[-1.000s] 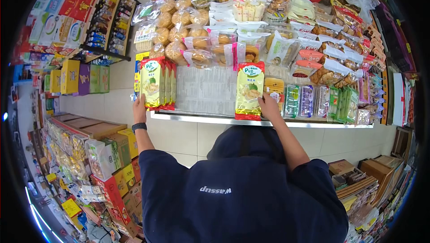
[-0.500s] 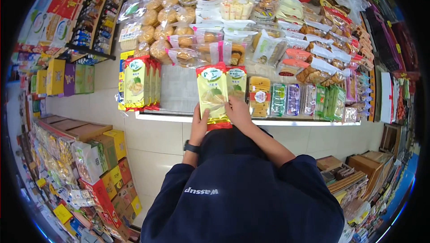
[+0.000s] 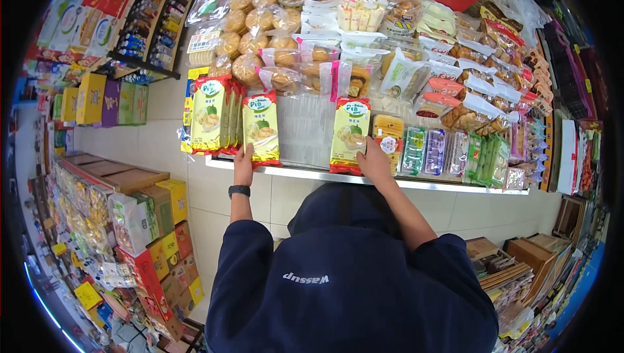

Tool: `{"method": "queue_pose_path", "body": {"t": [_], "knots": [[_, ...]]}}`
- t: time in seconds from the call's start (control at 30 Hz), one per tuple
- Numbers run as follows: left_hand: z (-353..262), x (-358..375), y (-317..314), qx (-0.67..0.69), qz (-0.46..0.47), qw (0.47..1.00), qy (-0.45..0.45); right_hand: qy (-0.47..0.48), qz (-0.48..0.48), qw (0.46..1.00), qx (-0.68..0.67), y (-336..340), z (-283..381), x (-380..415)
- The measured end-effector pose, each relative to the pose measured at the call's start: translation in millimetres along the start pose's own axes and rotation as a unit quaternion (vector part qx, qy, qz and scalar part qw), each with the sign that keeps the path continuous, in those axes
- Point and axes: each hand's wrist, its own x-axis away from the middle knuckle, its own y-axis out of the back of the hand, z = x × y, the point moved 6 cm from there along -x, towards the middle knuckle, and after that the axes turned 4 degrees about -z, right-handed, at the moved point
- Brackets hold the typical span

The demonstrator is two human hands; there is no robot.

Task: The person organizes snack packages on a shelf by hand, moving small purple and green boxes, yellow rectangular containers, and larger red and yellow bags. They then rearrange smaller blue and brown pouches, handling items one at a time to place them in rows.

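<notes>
My left hand [image 3: 243,166], with a dark watch on its wrist, grips the lower left edge of a yellow-green snack package [image 3: 261,133] with red ends. This package stands beside a row of like packages [image 3: 211,119] at the display's left. My right hand [image 3: 375,160] pinches the lower right edge of a second package [image 3: 350,135] of the same kind. That one is next to a clear pack of yellow biscuits [image 3: 388,138]. Between the two held packages a grey display surface [image 3: 304,133] shows.
Bagged round buns [image 3: 260,21] and wrapped breads [image 3: 455,86] fill the back of the display. Its metal front edge [image 3: 299,173] runs before me. Boxes [image 3: 172,242] stand at the left, a bottle shelf [image 3: 153,25] at the upper left, and cartons [image 3: 536,255] at the lower right.
The two packages were together at the middle. My left hand has carried one left to the row, and my hands are now apart, with my right hand on the other package.
</notes>
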Motion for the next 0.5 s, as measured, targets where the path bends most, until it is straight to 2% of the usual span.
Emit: {"method": "queue_pose_path", "body": {"t": [0.03, 0.13, 0.23, 0.27, 0.37, 0.43, 0.5], "knots": [[2.9, -7.7, 4.0, 0.008, -0.01, 1.0, 0.009, 0.011, -0.016, 1.0, 0.023, -0.3, 0.6, -0.7], [4.0, -19.0, 5.3, 0.061, -0.044, 0.997, 0.03, -0.062, 0.062, 0.996, 0.014, -10.5, -2.4, -7.9], [15.0, -15.0, 11.7, 0.102, -0.192, 0.973, 0.08, -0.094, 0.061, 0.994, -0.005, -27.8, -13.0, -15.1], [17.7, -13.2, 8.9, 0.175, -0.207, 0.96, 0.073, -0.095, 0.064, 0.993, 0.005, -32.8, -16.1, -16.7], [18.8, -6.9, -5.5, 0.282, -0.261, 0.92, 0.08, -0.097, 0.071, 0.993, 0.021, -41.4, -18.0, -24.2], [30.1, -13.9, -5.2, 0.321, -0.264, 0.906, 0.081, -0.1, 0.077, 0.992, 0.014, -53.3, -24.9, -29.9], [39.3, -24.4, -5.0, 0.341, -0.245, 0.905, 0.066, -0.142, 0.098, 0.985, -0.014, -62.7, -29.7, -33.0]]}}
